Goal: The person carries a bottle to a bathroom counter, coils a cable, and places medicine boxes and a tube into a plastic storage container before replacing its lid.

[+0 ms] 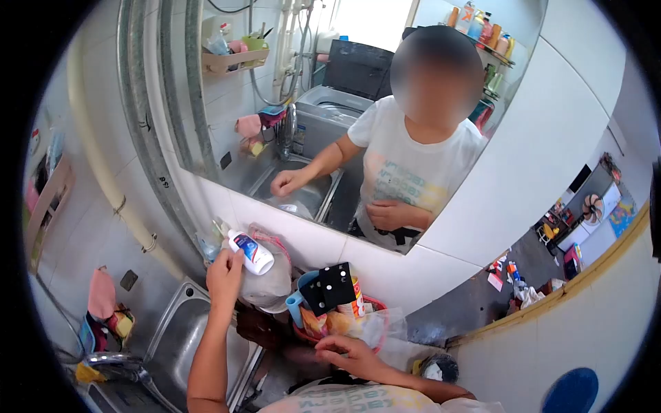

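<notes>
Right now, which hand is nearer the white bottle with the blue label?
Left. The left hand is right at the white bottle, though its grip is unclear; the right hand is well away, lower and farther right in the view.

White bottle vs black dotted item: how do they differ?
Colour: the bottle is white with a blue-and-red label; the dotted item is black with white spots.
Shape: the bottle is rounded; the dotted item looks flat.
Place: the bottle is right by the left hand; the dotted item is farther from it.
Shared: both are below the mirror.
</notes>
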Demonstrator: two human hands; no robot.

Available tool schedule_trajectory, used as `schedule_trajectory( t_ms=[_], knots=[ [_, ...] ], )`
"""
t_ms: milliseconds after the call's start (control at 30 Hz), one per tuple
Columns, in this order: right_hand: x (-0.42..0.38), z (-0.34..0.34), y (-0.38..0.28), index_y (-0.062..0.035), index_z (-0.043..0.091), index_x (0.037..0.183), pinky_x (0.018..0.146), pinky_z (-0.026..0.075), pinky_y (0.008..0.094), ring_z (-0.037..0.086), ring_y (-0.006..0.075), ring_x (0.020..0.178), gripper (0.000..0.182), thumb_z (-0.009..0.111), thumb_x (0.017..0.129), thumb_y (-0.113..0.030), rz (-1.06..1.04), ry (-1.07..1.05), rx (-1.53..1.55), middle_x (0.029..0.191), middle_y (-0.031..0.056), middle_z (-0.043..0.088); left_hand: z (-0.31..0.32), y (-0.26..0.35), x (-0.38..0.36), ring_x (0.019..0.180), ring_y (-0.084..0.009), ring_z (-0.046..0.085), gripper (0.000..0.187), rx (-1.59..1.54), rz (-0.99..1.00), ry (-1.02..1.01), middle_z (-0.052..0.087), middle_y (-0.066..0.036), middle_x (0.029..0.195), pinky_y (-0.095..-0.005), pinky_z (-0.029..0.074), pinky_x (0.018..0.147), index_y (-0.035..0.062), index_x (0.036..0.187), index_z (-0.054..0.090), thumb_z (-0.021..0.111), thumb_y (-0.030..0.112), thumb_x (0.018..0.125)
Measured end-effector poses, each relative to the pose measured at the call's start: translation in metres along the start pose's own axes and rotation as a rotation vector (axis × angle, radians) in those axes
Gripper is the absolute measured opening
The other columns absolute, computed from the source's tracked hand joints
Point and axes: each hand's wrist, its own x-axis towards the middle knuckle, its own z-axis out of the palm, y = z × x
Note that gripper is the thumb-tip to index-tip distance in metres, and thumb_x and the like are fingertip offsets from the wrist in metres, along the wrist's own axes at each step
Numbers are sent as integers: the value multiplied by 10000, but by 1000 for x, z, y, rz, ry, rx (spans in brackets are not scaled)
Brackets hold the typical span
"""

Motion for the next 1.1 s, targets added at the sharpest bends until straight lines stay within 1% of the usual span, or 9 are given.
schedule_trajectory(
  t_ms=[167, 367, 467, 600, 733, 833, 867, 967, 1100],
  knots=[
    [-4, -2, -10, -48, 532, 985, 661, 431, 233, 531, 93, 770, 185, 531, 844, -168, 7, 59, 24, 855, 29, 560, -23, 12, -12, 471, -148, 368, 313, -278, 135, 153, 408, -41, 506, -291, 319, 470, 0, 594, 432, 581, 209, 773],
    [-4, -3, -8, -39, 528, 978, 712, 439, 254, 541, 115, 809, 179, 526, 844, -157, 5, 117, 47, 880, 51, 563, -56, 52, -33, 491, -128, 370, 299, -582, 744, 505, 397, -26, 549, -274, 299, 480, 43, 567, 406, 522, 171, 812],
    [-8, -3, -18, -33, 531, 971, 718, 438, 255, 541, 116, 818, 180, 528, 843, -159, 48, 146, 14, 882, 59, 563, -72, 77, -43, 474, -137, 373, 308, -783, 944, 387, 404, -17, 563, -277, 291, 467, 77, 587, 395, 515, 229, 826],
    [-20, -9, -16, -33, 533, 981, 723, 438, 260, 542, 121, 836, 190, 537, 837, -157, 38, 187, -29, 903, 62, 568, -61, 86, -48, 448, -133, 371, 270, -748, 1123, 397, 406, -5, 559, -264, 292, 425, 99, 665, 407, 505, 291, 828],
    [-37, -20, -14, -40, 540, 998, 722, 441, 260, 553, 129, 838, 202, 554, 814, -121, -54, 248, -68, 901, 60, 581, -53, 108, -47, 484, -108, 323, 347, -857, 1208, 315, 340, 14, 535, -251, 255, 504, 115, 605, 362, 512, 331, 832],
    [-61, -36, -27, -49, 553, 981, 704, 448, 270, 569, 165, 825, 190, 560, 798, -101, -135, 319, -178, 876, 67, 586, -53, 150, -61, 481, -102, 323, 327, -1003, 1165, 410, 334, 16, 526, -252, 252, 503, 124, 604, 365, 505, 309, 834],
    [-70, -43, -32, -54, 558, 974, 695, 451, 274, 575, 181, 819, 187, 562, 793, -95, -160, 347, -215, 866, 70, 587, -56, 161, -62, 480, -93, 315, 328, -989, 1250, 411, 345, 18, 530, -238, 224, 485, 134, 589, 364, 506, 312, 824],
    [-101, -77, -50, -54, 582, 929, 659, 459, 297, 587, 235, 773, 167, 580, 763, -70, -302, 459, -363, 828, 81, 595, -54, 195, -68, 503, -93, 370, 235, -1081, 1619, 249, 390, 3, 577, -226, 297, 476, 110, 676, 405, 537, 252, 809],
    [-162, -135, -85, -41, 600, 872, 624, 460, 307, 597, 232, 718, 152, 607, 720, -41, -666, 668, -498, 798, 101, 610, -31, 269, -121, 480, -92, 292, 367, -1173, 1548, 290, 307, 29, 584, -224, 219, 429, 148, 617, 328, 365, 387, 892]
  ],
)
